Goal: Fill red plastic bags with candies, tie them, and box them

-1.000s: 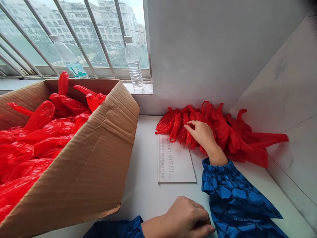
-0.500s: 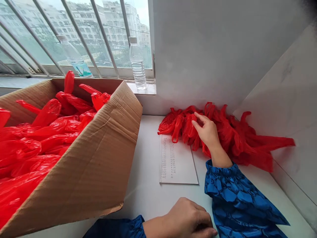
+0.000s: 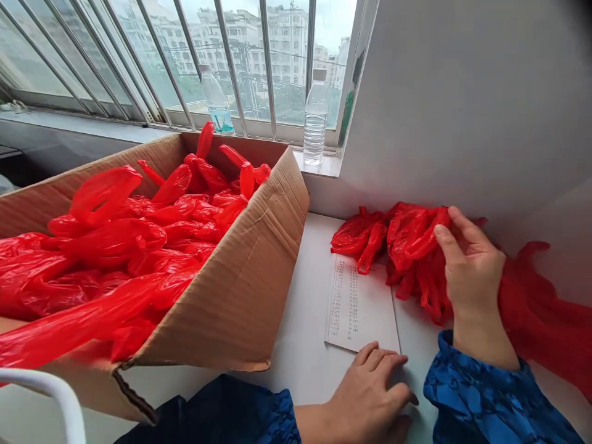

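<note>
1. Our right hand [image 3: 472, 268] pinches a red bag [image 3: 413, 231] at the top of the pile [image 3: 536, 308] by the wall [image 3: 439, 123].
2. Our left hand [image 3: 372, 401] lies flat and empty, fingertips on the paper sheet's [image 3: 361, 308] near edge.

Single head-worn view, forward and down over the white surface [image 3: 296, 345].

The camera sits at the person's head, close above both hands: the left hand [image 3: 370, 398] at the bottom edge, the right hand [image 3: 472, 271] farther out on the red bags [image 3: 407, 234]. It faces the barred window [image 3: 259, 61], and the cardboard box [image 3: 240, 296] fills the left half, near the lens.
</note>
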`<state>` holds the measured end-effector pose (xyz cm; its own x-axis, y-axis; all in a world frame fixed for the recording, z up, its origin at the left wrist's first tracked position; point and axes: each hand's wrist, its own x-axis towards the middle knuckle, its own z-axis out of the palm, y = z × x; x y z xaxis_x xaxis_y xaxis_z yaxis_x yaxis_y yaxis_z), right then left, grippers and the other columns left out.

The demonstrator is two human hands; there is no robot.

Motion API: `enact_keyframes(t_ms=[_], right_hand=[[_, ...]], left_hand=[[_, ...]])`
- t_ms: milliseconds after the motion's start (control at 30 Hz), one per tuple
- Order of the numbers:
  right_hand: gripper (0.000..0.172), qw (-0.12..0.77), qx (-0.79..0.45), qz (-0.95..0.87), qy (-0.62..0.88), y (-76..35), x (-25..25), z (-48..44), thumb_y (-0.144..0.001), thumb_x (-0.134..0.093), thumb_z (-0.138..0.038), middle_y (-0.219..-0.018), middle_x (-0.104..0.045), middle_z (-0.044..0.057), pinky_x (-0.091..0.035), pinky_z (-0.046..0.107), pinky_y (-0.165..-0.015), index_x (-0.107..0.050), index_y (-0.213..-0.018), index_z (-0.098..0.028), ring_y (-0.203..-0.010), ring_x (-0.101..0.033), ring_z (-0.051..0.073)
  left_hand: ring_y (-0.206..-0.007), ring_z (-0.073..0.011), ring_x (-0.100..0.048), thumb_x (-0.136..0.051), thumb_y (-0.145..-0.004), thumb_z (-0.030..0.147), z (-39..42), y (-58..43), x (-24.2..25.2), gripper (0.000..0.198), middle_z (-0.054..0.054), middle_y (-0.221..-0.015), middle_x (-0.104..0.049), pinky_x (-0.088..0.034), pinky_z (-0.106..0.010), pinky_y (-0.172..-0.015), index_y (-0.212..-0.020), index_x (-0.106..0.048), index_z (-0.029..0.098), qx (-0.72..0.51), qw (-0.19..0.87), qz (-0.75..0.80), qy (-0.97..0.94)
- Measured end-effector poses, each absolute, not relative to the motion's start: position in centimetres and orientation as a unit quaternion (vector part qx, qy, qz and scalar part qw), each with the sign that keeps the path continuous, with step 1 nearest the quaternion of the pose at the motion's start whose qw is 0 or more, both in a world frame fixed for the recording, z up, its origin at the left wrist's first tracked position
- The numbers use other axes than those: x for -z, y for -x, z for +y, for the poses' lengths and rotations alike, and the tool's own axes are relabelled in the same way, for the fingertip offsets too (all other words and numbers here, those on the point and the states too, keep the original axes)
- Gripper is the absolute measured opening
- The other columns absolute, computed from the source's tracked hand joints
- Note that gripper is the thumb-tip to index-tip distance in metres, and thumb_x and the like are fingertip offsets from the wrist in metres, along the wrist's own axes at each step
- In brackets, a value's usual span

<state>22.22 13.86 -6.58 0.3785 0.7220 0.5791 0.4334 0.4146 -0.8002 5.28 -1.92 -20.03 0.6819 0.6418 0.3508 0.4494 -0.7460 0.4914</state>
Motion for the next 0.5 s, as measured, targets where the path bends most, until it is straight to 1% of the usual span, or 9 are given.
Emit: enact_keyframes(t_ms=[67, 100, 200, 267, 367, 433, 500], right_hand=[[0.045, 0.669, -0.112, -0.531, 0.508, -21.8, 5.1, 12.7, -0.091, -0.068, -0.042, -0.135, -0.068, 0.007, -0.05, 0.051, -0.111, -0.067, -0.134, -0.028, -0.124, -0.065, 0.031], [0.041, 0.679, -0.105, -0.525, 0.503, -21.6, 4.5, 12.1, -0.092, -0.068, -0.041, -0.133, -0.07, 0.006, -0.049, 0.051, -0.112, -0.069, -0.131, -0.03, -0.124, -0.065, 0.031], [0.033, 0.693, -0.094, -0.505, 0.506, -21.7, 2.9, 10.5, -0.091, -0.069, -0.042, -0.128, -0.073, 0.005, -0.046, 0.054, -0.115, -0.075, -0.121, -0.029, -0.125, -0.064, 0.032], [0.031, 0.691, -0.126, -0.497, 0.51, -22.2, 2.3, 9.4, -0.091, -0.068, -0.044, -0.124, -0.074, 0.006, -0.046, 0.056, -0.114, -0.076, -0.117, -0.028, -0.123, -0.065, 0.031], [0.035, 0.656, -0.227, -0.497, 0.521, -23.0, 1.8, 7.4, -0.091, -0.067, -0.049, -0.119, -0.076, 0.008, -0.051, 0.056, -0.108, -0.075, -0.119, -0.028, -0.118, -0.069, 0.032], [0.039, 0.619, -0.289, -0.509, 0.524, -23.4, 1.7, 5.9, -0.09, -0.068, -0.052, -0.118, -0.077, 0.008, -0.053, 0.055, -0.105, -0.075, -0.12, -0.028, -0.115, -0.07, 0.032], [0.039, 0.581, -0.327, -0.534, 0.52, -23.8, 1.6, 4.4, -0.089, -0.068, -0.053, -0.118, -0.077, 0.007, -0.054, 0.052, -0.105, -0.075, -0.119, -0.029, -0.114, -0.071, 0.03]], left_hand=[[-0.143, -0.0323, -0.042, -0.07, -0.085, 0.039, -2.1, -5.0, 20.0, 0.04, -0.016, -0.158, -0.042, -0.031, -0.053, -0.12, -0.12, -0.06, 0.023, -0.235, 0.185, 0.3, -0.906], [-0.146, -0.0328, -0.039, -0.069, -0.086, 0.039, -2.2, -4.9, 19.9, 0.041, -0.017, -0.159, -0.04, -0.03, -0.053, -0.121, -0.123, -0.059, 0.022, -0.225, 0.187, 0.301, -0.908], [-0.148, -0.0331, -0.037, -0.064, -0.09, 0.038, -2.2, -4.8, 19.6, 0.04, -0.017, -0.159, -0.041, -0.028, -0.054, -0.123, -0.125, -0.057, 0.021, -0.208, 0.199, 0.306, -0.908], [-0.148, -0.033, -0.038, -0.063, -0.091, 0.038, -2.2, -4.7, 19.3, 0.041, -0.017, -0.159, -0.042, -0.028, -0.054, -0.123, -0.128, -0.056, 0.021, -0.206, 0.209, 0.31, -0.904], [-0.147, -0.0332, -0.04, -0.065, -0.089, 0.036, -2.0, -4.6, 18.8, 0.046, -0.016, -0.158, -0.043, -0.029, -0.055, -0.122, -0.131, -0.055, 0.022, -0.203, 0.223, 0.319, -0.898], [-0.145, -0.0334, -0.042, -0.068, -0.087, 0.035, -1.9, -4.5, 18.5, 0.047, -0.016, -0.156, -0.046, -0.031, -0.056, -0.121, -0.13, -0.056, 0.023, -0.202, 0.226, 0.322, -0.897], [-0.143, -0.0336, -0.045, -0.069, -0.085, 0.033, -1.7, -4.5, 18.2, 0.045, -0.015, -0.152, -0.051, -0.033, -0.056, -0.12, -0.128, -0.058, 0.023, -0.209, 0.22, 0.323, -0.896]])
